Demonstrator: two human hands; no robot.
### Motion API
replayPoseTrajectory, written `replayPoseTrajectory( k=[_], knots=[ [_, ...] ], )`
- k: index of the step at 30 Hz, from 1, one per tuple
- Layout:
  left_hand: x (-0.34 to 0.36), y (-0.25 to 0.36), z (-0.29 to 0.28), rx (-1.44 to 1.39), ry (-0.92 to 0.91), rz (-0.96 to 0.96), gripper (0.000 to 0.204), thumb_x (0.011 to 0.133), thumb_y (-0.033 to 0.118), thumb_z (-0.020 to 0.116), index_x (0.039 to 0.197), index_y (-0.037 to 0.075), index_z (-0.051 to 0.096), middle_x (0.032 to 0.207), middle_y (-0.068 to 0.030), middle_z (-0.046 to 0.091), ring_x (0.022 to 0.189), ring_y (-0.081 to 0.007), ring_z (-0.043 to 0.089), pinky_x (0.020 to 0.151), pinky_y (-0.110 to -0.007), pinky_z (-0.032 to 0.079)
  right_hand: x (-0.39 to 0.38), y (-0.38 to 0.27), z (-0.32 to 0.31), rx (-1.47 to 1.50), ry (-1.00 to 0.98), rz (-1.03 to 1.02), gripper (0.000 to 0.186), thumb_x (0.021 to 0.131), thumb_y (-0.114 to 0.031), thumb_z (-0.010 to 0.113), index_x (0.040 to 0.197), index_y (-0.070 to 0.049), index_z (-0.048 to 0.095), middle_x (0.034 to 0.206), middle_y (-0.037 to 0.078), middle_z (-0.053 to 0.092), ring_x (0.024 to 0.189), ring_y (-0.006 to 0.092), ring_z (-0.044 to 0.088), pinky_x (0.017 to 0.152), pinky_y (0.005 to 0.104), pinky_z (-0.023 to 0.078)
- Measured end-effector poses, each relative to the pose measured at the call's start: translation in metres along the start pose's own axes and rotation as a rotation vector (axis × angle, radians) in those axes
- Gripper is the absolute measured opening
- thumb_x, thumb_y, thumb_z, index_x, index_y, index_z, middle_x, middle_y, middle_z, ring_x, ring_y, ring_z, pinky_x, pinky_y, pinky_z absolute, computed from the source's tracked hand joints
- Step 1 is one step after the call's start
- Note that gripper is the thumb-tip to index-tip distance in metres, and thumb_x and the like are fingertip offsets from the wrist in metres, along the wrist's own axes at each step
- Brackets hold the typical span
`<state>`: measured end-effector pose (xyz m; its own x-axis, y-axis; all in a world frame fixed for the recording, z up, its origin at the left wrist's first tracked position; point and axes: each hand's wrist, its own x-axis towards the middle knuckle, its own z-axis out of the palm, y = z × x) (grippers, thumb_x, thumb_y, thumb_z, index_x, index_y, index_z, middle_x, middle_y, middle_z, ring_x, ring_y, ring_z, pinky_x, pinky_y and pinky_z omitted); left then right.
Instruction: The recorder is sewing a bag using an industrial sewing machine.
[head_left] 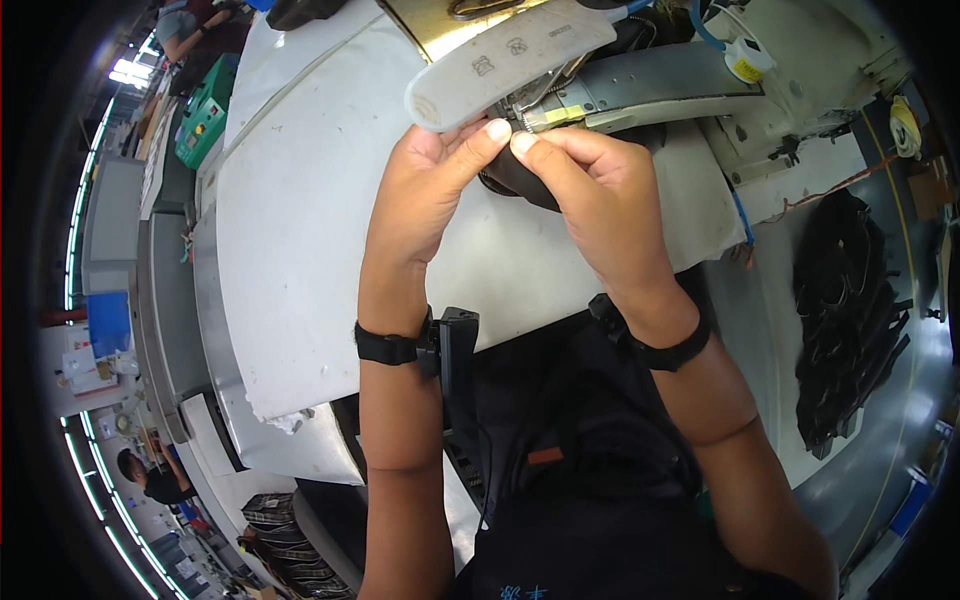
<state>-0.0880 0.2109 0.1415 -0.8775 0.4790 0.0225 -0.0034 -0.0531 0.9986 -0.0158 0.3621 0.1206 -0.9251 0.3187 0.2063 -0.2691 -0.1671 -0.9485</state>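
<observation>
My left hand (425,185) and my right hand (605,195) meet at the working end of a sewing machine (510,65), thumbs almost touching. Both are closed in a pinch on the edge of a dark piece of fabric (525,183). The fabric hangs down between the hands, just in front of the machine's metal foot parts (535,105). My left fingers partly go out of sight under the machine's long white cover. Beside my right fingers runs the machine's grey metal arm (670,85). The fabric's upper edge is mostly covered by my thumbs.
A white worktable (300,250) spreads under my forearms and to the left. Black cloth pieces (845,310) lie heaped at the right. A green box (207,110) stands at the far left. One person (160,478) sits at lower left; another (190,28) is at upper left.
</observation>
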Motion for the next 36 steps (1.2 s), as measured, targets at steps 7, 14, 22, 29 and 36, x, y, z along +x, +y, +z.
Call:
replayPoseTrajectory(
  k=[7, 14, 22, 29, 36],
  knots=[
    [0.005, -0.011, 0.000, -0.031, 0.016, 0.053, 0.075, 0.105, 0.023, 0.072, 0.160, -0.011, 0.035, 0.154, -0.0197, 0.055, 0.136, -0.0235, 0.057, 0.116, -0.038, 0.043, 0.001, -0.003, 0.001, -0.022, 0.025, 0.020, 0.028, 0.098, -0.010, 0.069, 0.074, 0.003, 0.066, 0.059, -0.008, 0.045, 0.057, 0.0022, 0.035, 0.051, 0.0267, 0.027],
    [0.010, -0.025, 0.000, -0.051, 0.052, 0.063, 0.065, 0.104, 0.027, 0.073, 0.155, -0.006, 0.049, 0.148, -0.0186, 0.062, 0.137, -0.0244, 0.058, 0.119, -0.039, 0.041, 0.005, -0.012, -0.001, -0.066, 0.015, 0.093, 0.041, 0.095, -0.016, 0.069, 0.062, -0.001, 0.050, 0.056, -0.006, 0.039, 0.057, 0.0041, 0.031, 0.050, 0.0294, 0.025],
    [0.009, -0.033, -0.002, -0.001, 0.124, 0.033, 0.062, 0.110, 0.033, 0.065, 0.154, -0.006, 0.046, 0.122, -0.0058, 0.068, 0.110, -0.0121, 0.061, 0.102, -0.031, 0.049, 0.004, -0.012, -0.007, -0.118, -0.028, 0.117, 0.039, 0.095, -0.019, 0.068, 0.063, -0.001, 0.057, 0.054, -0.003, 0.041, 0.055, 0.0064, 0.034, 0.051, 0.0307, 0.029],
    [0.007, -0.040, 0.003, 0.066, 0.146, 0.099, 0.063, 0.111, 0.036, 0.062, 0.153, -0.009, 0.049, 0.129, -0.0114, 0.070, 0.116, -0.0169, 0.065, 0.107, -0.034, 0.049, -0.008, -0.002, -0.028, -0.397, -0.165, -0.086, 0.027, 0.098, -0.026, 0.075, 0.093, 0.001, 0.076, 0.082, 0.001, 0.067, 0.072, 0.0106, 0.055, 0.065, 0.0304, 0.044],
    [-0.024, -0.068, 0.008, 0.696, 0.276, 0.316, 0.058, 0.100, 0.017, 0.067, 0.152, -0.001, 0.051, 0.154, -0.0248, 0.052, 0.140, -0.0353, 0.052, 0.117, -0.044, 0.041, -0.003, 0.040, -0.055, -1.302, -0.071, -0.473, 0.045, 0.086, -0.024, 0.078, 0.126, -0.003, 0.072, 0.133, 0.015, 0.068, 0.141, 0.0343, 0.050, 0.123, 0.0660, 0.026]
  ],
)
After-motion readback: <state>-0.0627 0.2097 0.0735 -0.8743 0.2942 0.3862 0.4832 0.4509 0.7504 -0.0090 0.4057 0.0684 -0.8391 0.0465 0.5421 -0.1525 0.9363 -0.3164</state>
